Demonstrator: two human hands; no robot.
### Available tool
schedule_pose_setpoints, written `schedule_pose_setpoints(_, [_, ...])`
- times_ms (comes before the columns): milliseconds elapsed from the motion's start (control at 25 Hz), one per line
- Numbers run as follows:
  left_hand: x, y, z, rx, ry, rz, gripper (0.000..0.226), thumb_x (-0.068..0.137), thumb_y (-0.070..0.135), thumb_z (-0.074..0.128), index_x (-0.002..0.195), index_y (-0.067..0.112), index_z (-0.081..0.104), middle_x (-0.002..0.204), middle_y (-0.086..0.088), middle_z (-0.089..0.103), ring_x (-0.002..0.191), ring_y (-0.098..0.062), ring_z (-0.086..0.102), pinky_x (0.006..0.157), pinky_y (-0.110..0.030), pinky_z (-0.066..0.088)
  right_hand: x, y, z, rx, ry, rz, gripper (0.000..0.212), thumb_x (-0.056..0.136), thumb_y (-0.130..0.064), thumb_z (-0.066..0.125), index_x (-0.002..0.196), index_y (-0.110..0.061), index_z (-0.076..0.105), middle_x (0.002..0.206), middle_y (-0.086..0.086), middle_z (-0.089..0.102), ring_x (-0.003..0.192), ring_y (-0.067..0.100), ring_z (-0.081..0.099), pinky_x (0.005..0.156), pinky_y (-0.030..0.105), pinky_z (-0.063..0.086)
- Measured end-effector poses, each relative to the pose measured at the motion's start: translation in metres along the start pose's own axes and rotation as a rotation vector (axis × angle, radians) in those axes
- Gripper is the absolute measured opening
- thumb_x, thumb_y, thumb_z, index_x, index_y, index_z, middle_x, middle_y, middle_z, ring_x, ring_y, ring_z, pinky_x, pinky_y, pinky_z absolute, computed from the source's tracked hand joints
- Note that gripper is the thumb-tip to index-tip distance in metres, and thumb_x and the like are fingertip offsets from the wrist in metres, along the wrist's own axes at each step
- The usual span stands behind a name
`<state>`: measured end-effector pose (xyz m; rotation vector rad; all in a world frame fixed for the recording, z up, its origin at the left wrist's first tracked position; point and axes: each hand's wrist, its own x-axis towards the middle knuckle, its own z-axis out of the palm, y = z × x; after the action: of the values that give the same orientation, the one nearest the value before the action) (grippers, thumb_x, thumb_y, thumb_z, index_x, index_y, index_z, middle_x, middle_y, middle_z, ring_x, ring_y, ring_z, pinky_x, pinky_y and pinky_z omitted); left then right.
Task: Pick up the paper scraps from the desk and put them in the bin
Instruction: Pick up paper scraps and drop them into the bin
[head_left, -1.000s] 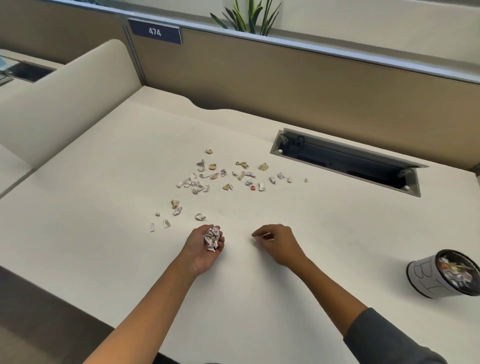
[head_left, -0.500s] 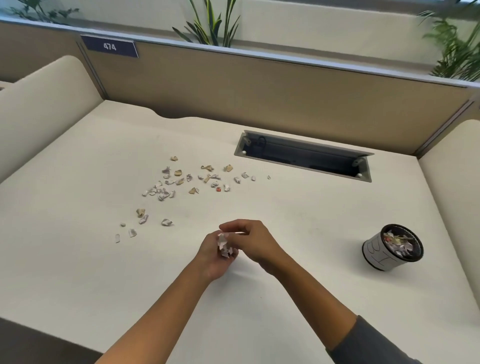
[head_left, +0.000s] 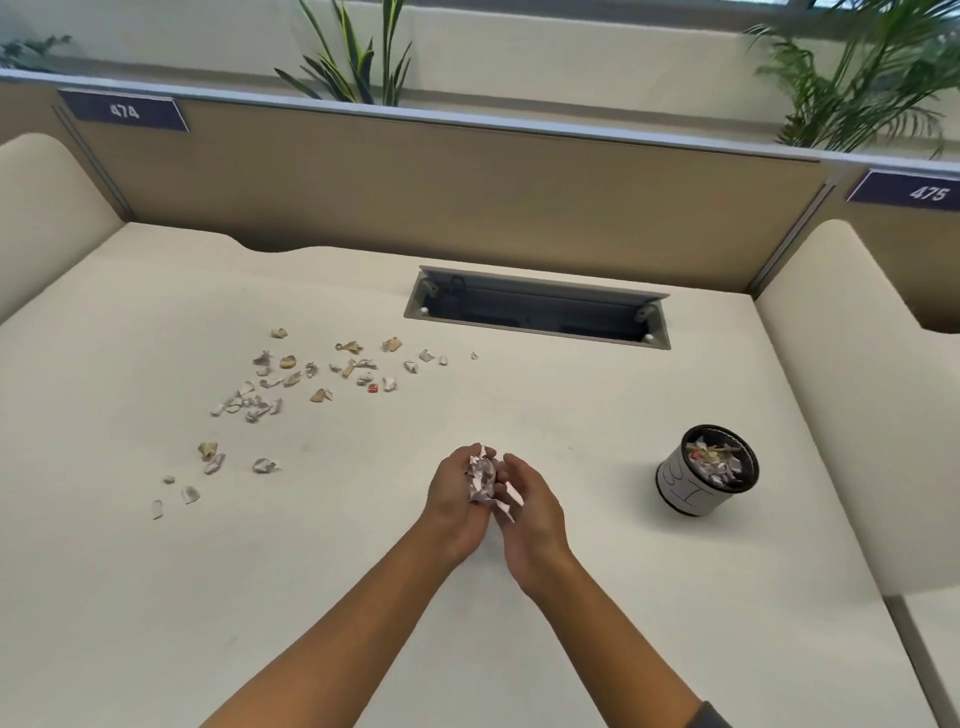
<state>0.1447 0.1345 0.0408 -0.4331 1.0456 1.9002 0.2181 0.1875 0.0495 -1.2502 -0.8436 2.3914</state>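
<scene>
Paper scraps (head_left: 480, 480) cupped, bin (head_left: 706, 470) right

— What's your desk (head_left: 519, 597) carrying?
— Loose scraps (head_left: 291, 384) scattered on your left, and the bin (head_left: 701, 480) standing upright at your right, well apart from them.

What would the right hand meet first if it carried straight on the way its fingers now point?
The right hand points up-left, so it would first meet the wad of paper scraps cupped in the left hand, which it already seems to touch; depth is unclear.
</scene>
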Motion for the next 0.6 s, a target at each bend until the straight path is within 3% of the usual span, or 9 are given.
schedule_pose_setpoints(80, [-0.001,-0.021,0.022,0.031,-0.028,0.041,0.017,0.081,0.024,0.059,0.068,0.013,0.060,0.062,-0.002,0.059,0.056,-0.014,0.057,0.060,-0.024,0.046,0.000,-0.010,-0.007,0.306,-0.013,0.090,0.028,0.101,-0.021,0.050,0.103,-0.004,0.072,0.097,0.007,0.070,0.087,0.020,0.069,0.082,0.031,0.053])
schedule_pose_setpoints(160, [0.001,-0.035,0.038,0.216,-0.024,0.161,0.014,0.078,0.028,0.059,0.071,0.016,0.062,0.067,0.000,0.062,0.063,-0.014,0.058,0.068,-0.028,0.046,0.000,-0.022,-0.013,0.492,-0.022,0.112,0.032,0.102,-0.024,0.046,0.102,-0.005,0.071,0.089,0.005,0.068,0.087,0.020,0.068,0.082,0.031,0.051])
schedule_pose_setpoints(280, [-0.001,-0.054,0.064,0.384,-0.107,0.338,0.011,0.076,0.015,0.053,0.080,0.009,0.061,0.078,-0.009,0.062,0.071,-0.022,0.059,0.068,-0.032,0.048,0.000,-0.042,-0.028,0.570,-0.044,0.099,0.027,0.101,-0.026,0.047,0.087,-0.013,0.066,0.078,0.000,0.064,0.077,0.015,0.065,0.076,0.025,0.048])
schedule_pose_setpoints(400, [-0.002,-0.074,0.083,0.529,-0.132,0.443,0.017,0.078,0.006,0.047,0.085,0.012,0.061,0.087,-0.008,0.065,0.085,-0.019,0.065,0.075,-0.031,0.052,0.005,-0.058,-0.043,0.604,-0.051,0.099,0.024,0.100,-0.028,0.048,0.089,-0.016,0.066,0.073,-0.002,0.067,0.063,0.011,0.069,0.070,0.022,0.046])
schedule_pose_setpoints(520, [0.002,-0.084,0.086,0.608,-0.161,0.515,0.019,0.086,0.011,0.046,0.091,0.018,0.063,0.104,-0.005,0.066,0.106,-0.019,0.064,0.089,-0.033,0.054,0.014,-0.064,-0.051,0.660,-0.123,0.118,0.019,0.100,-0.029,0.048,0.100,-0.017,0.062,0.079,-0.003,0.065,0.079,0.010,0.067,0.077,0.022,0.047])
schedule_pose_setpoints(600, [-0.004,-0.090,0.098,0.525,-0.175,0.488,0.019,0.096,0.025,0.049,0.104,0.023,0.065,0.121,0.001,0.064,0.121,-0.014,0.057,0.099,-0.030,0.048,0.019,-0.065,-0.053,0.821,-0.181,0.168,0.020,0.101,-0.026,0.046,0.109,-0.016,0.062,0.091,-0.004,0.065,0.096,0.010,0.064,0.094,0.022,0.046])
